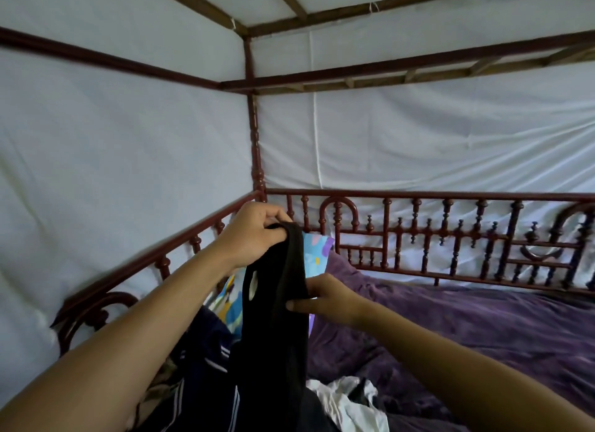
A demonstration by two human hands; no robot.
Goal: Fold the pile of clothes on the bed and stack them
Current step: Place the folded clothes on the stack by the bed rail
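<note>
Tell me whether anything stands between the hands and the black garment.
Nothing visible does. The left hand grips the black garment at its top and the right hand pinches its edge lower down.

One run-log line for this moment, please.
left hand: grips black garment top | right hand: pinches its side | garment: held up, unfolded | pile: loose on bedspread

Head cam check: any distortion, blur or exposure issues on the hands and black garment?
Head view: wide-angle bowing curves the canopy beams and side rail; light soft and dim, no glare; black garment nearly featureless, folds barely readable; left hand and right hand both reasonably sharp, gripping it.
</note>
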